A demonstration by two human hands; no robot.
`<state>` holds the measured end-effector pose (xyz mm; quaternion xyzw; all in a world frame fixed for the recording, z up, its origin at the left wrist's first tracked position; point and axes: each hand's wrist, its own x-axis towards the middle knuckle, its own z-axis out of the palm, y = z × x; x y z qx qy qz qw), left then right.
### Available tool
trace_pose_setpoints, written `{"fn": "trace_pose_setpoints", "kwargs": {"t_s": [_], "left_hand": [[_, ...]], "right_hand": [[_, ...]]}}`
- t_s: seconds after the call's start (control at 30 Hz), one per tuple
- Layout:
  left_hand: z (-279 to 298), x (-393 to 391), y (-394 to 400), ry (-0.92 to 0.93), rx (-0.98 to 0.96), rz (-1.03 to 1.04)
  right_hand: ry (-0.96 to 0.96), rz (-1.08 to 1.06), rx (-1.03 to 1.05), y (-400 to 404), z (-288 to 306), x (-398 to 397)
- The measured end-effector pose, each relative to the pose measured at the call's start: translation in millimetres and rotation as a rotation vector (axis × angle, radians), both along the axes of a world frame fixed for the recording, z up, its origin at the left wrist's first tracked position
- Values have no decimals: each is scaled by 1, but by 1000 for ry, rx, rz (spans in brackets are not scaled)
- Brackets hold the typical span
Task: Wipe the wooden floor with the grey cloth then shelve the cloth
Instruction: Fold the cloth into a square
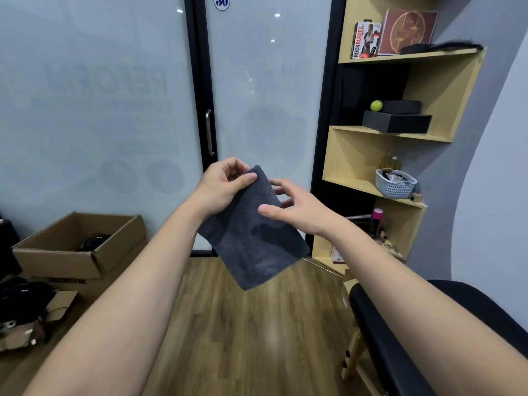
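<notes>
Cloth (253, 238) up at chest height in front of the glass door (265, 110), well above the floor (243, 324), hanging folded as a long rectangle with its long axis slanting from the upper corner by the left hand down and to the right. Left hand (221, 187) closed on that upper corner, thumb pressed over the top edge, bearing the whole weight. Right hand (297, 210) just beside the cloth's right edge, fingers spread and curled, thumb out front, apparently not yet gripping (contact with the fabric behind the fingers hard to tell). Shelves (394, 132) off to the right and slightly ahead, so nearer the right arm than the left; open space on the shelf boards, with a basket (395, 184) on one board and a box (397, 122) on the one above. Judging by the raised, folded cloth, either stage possible: down to the floor straight below, or across to the right for shelving. For shelving, likely a handover or a two-handed carry rightward.
</notes>
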<state>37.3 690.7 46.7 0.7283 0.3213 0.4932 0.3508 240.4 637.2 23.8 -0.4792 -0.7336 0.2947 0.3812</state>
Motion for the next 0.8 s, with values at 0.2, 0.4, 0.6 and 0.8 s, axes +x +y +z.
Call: {"fn": "trace_pose_setpoints", "kwargs": {"t_s": [0.2, 0.4, 0.6, 0.8], "left_hand": [[-20, -14, -5, -47, -56, 33], [-43, -25, -17, 55, -43, 126], [-73, -62, -56, 418, -361, 138], [-121, -113, -109, 513, -562, 220]], "right_hand": [[180, 92, -193, 8, -4, -18], [125, 147, -156, 7, -22, -28], [50, 299, -124, 1, -41, -34], [21, 437, -198, 7, -68, -53]]}}
